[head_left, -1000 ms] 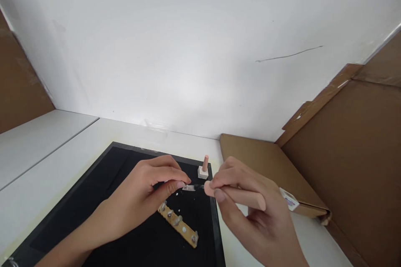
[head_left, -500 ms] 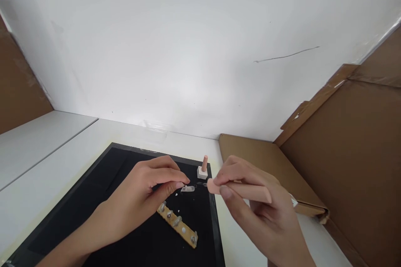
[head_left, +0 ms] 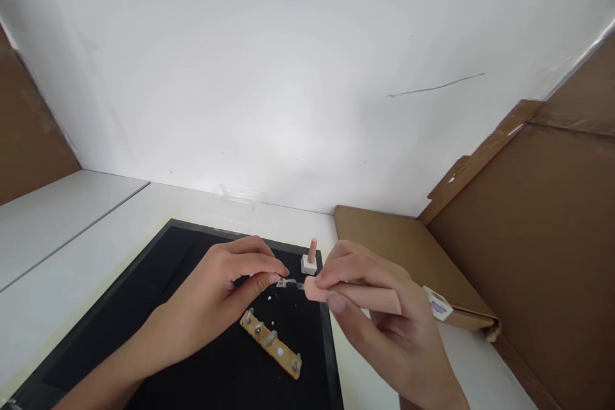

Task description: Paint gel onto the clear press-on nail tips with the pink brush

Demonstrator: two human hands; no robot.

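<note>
Between the thumb and index finger of my left hand is a small clear piece that looks like a false nail tip. My right hand grips a smooth pink-handled tool with a wide front end. A thin grey tip sticks out of it toward the clear piece; whether the two touch I cannot tell. Below the hands a yellowish wooden strip with several clear and metallic bits on it lies slanted. Behind them stands a white square bottle with a pink cap.
A black mat with small white scraps lies on the white table. At right rests a flat cardboard box, with a small white box beside it. Cardboard panels stand at both sides, and a white wall rises behind.
My right hand has moved left with the pink-handled tool, bringing its tip closer to the clear piece. The clear piece has tilted and risen slightly. More of the small white box shows.
</note>
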